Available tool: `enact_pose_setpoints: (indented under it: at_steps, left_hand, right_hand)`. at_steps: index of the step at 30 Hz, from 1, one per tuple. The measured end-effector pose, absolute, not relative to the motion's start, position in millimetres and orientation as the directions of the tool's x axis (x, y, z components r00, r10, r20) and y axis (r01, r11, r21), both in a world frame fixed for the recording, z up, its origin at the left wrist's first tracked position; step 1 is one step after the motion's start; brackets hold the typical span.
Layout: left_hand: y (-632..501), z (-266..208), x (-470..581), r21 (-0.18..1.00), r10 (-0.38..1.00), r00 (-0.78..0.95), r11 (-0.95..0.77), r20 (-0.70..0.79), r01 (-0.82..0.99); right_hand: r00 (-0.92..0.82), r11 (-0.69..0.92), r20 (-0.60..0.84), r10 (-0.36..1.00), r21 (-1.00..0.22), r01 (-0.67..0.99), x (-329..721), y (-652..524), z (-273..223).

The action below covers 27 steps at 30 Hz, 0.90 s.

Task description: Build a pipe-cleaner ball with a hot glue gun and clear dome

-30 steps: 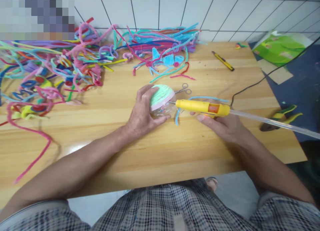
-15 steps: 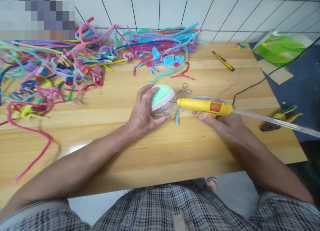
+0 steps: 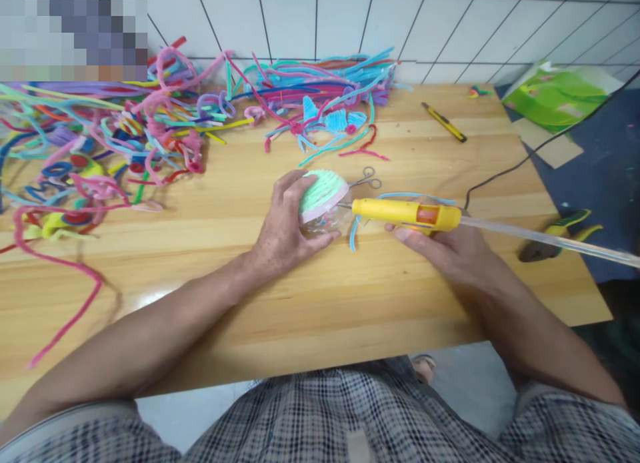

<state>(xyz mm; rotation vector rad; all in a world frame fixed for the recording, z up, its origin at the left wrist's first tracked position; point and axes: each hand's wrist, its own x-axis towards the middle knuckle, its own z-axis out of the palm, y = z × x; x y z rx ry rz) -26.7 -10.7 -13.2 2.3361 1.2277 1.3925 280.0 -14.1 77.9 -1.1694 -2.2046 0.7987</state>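
My left hand [image 3: 285, 219] is closed around a clear plastic ball [image 3: 325, 203], part of it covered in rows of light green pipe cleaner with a pale pink band along the edge. In my right hand [image 3: 440, 239] is a yellow glue gun [image 3: 405, 213], its metal nozzle at the ball's right side by the pink band. Whether the nozzle touches the ball I cannot tell. A long translucent glue stick [image 3: 545, 238] sticks out of the gun's back end. Behind the ball lie small scissors [image 3: 367, 178], partly hidden. Blue pipe cleaners [image 3: 353, 235] lie under the gun.
A large tangle of coloured pipe cleaners [image 3: 100, 143] covers the table's left and back. A yellow utility knife [image 3: 444, 122] lies at the back right. Pliers [image 3: 555, 236] rest near the right edge. A black cord [image 3: 520, 164] runs past a green bag [image 3: 555, 96].
Both hands, the ball and the glue gun hold almost the same position. The whole view has shifted very slightly.
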Motion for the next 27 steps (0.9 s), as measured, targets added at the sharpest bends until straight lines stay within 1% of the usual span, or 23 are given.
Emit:
enact_pose_setpoints:
  at_steps: [3, 6, 9, 16, 22, 27]
  left_hand:
    - [-10.5, -12.6, -27.7, 0.497, 0.720, 0.245, -0.645, 0.649, 0.580]
    - [-10.3, -11.9, -28.1, 0.495, 0.717, 0.251, -0.651, 0.651, 0.576]
    - [-10.4, -10.8, -27.6, 0.488, 0.714, 0.244, -0.648, 0.656, 0.584]
    - [-11.8, -9.0, -26.7, 0.484, 0.711, 0.242, -0.649, 0.660, 0.588]
    - [-11.1, -10.7, -26.8, 0.478, 0.698, 0.240, -0.662, 0.675, 0.578]
    - [-10.6, -11.5, -28.2, 0.476, 0.711, 0.255, -0.651, 0.656, 0.591]
  right_hand:
    - [-0.479, 0.444, 0.180, 0.859, -0.726, 0.525, 279.3, -14.3, 76.4]
    - [-0.501, 0.463, 0.189, 0.845, -0.726, 0.508, 279.2, -13.8, 74.9]
    - [-0.529, 0.504, 0.204, 0.824, -0.692, 0.517, 279.7, -12.9, 74.5]
    - [-0.540, 0.539, 0.213, 0.814, -0.624, 0.566, 281.4, -11.8, 76.1]
    - [-0.512, 0.496, 0.179, 0.840, -0.637, 0.591, 281.7, -14.6, 74.2]
    - [-0.477, 0.464, 0.172, 0.862, -0.648, 0.604, 283.5, -15.7, 72.6]
